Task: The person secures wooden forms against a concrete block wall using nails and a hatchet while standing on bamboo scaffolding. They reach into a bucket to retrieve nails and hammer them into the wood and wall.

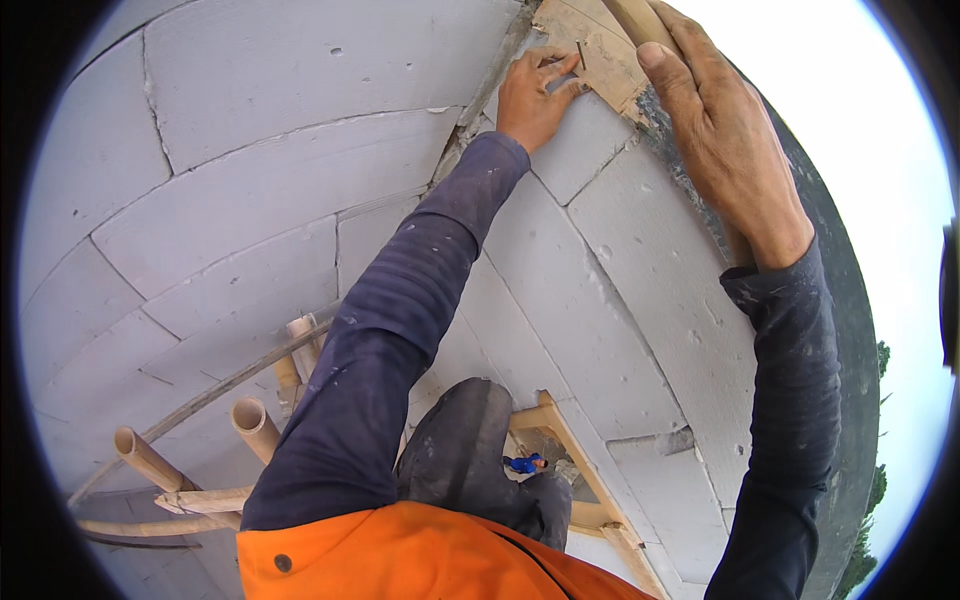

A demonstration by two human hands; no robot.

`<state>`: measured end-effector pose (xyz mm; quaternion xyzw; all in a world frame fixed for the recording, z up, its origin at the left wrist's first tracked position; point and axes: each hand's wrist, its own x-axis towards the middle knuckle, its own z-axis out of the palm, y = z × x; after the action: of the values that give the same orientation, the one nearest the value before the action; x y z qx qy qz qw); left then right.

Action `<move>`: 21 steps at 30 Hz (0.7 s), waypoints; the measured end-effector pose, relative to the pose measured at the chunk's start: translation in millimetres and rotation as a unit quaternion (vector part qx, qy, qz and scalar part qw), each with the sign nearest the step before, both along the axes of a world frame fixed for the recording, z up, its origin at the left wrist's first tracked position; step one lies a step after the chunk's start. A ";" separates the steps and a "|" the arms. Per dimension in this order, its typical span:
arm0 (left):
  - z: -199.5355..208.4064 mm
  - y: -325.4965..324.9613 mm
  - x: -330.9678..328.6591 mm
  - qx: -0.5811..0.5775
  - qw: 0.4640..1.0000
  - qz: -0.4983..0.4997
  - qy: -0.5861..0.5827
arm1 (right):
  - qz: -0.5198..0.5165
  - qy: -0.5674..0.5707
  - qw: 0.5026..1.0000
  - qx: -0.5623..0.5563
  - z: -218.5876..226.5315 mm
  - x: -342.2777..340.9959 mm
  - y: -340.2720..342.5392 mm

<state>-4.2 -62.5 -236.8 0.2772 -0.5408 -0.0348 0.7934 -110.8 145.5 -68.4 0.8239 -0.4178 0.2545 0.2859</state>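
My left hand (535,97) reaches up to the top corner of the block wall, its thumb and index finger curled in a loose pinch at a thin nail (581,54). The nail stands against a flat wooden board (603,55) fixed by the wall's upper edge. A small gap shows between the fingertips, with the index fingertip at the nail's shank. To the right, my right hand (725,135) is closed over a long wooden piece (630,14), its thumb along the near side. The wood reappears below the wrist; its far end is out of view, so whether it is a tool handle is unclear.
Pale block walls (300,190) meet at a corner. Bamboo poles (150,460) and a thin rail stand at lower left. Below are a wooden frame (590,460) around an opening and a person in blue (525,464) far down. A dark curved edge (840,300) borders the right.
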 end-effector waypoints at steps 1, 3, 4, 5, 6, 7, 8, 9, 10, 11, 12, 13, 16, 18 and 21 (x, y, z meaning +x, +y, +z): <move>-0.9 -1.1 2.2 -0.002 1.000 -0.001 0.001 | 0.012 -0.041 0.999 0.000 -2.1 2.1 1.0; -1.2 -1.4 0.5 0.002 1.000 -0.007 0.008 | 0.047 -0.040 0.998 0.013 -8.7 4.6 -1.0; -1.1 -1.4 0.8 0.004 1.000 -0.009 0.011 | 0.065 -0.039 0.997 0.020 -12.4 4.8 -3.1; 0.8 -2.1 -1.1 0.001 1.000 -0.010 0.011 | 0.035 0.017 0.999 -0.020 -18.3 -4.0 -13.1; 0.5 -2.9 -1.8 -0.001 1.000 -0.010 0.011 | -0.011 0.040 0.999 0.002 -17.5 -9.5 -16.9; 0.4 -3.4 -3.1 -0.002 1.000 -0.010 0.012 | -0.057 0.063 0.996 0.023 -15.5 -14.3 -19.1; 0.6 -0.4 -2.5 0.009 1.000 0.003 0.001 | -0.098 0.084 0.991 0.046 -15.3 -11.4 -19.3; 0.6 2.9 -3.4 0.021 1.000 0.016 -0.009 | -0.077 0.061 0.994 0.040 -15.2 -12.1 -13.0; 0.6 5.9 -3.6 0.033 0.999 0.029 -0.019 | -0.040 0.032 0.998 0.026 -13.8 -9.5 -9.7; 0.8 5.7 -1.1 0.029 0.999 0.031 -0.019 | -0.001 0.002 1.000 0.011 -11.2 -4.7 -6.7; 0.9 5.4 1.5 0.025 0.999 0.033 -0.019 | 0.037 -0.028 0.999 -0.004 -11.4 -1.0 -4.0; 0.9 5.3 4.0 0.021 0.999 0.036 -0.019 | 0.053 -0.074 0.996 -0.001 -16.3 1.2 3.3; 1.7 6.2 0.6 0.033 0.999 -0.001 0.010 | 0.050 -0.025 0.998 0.002 -28.9 0.1 0.8; 1.4 6.6 -1.8 0.031 0.999 0.017 -0.003 | -0.091 0.042 0.994 0.052 -26.7 -8.0 -8.0; -0.1 1.7 -2.5 0.025 0.999 0.029 -0.006 | -0.068 0.036 0.996 0.042 -22.0 -3.7 -2.5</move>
<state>-6.7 -60.8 -236.9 0.3132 -0.5363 -0.0236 0.7834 -114.5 143.0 -90.4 0.8136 -0.4724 0.1872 0.2827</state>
